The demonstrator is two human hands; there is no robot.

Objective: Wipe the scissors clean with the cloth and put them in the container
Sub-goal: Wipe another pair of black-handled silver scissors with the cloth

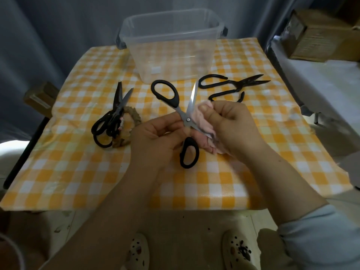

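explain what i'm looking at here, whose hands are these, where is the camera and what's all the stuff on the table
There is no machine here: a person works with two bare hands. The single picture comes from a wide-angle camera worn on the person's head, looking forward and down, so the arms enter from the bottom. The left hand holds a pair of black-handled scissors near the pivot, with the blades spread wide. The right hand holds a pink cloth bunched against the blades, as if wiping them. On the yellow checked tablecloth lie more dark scissors at the left, resting on a brownish frilly ring, and black shears at the right. At the back stands a clear plastic container, with no scissors in it yet.
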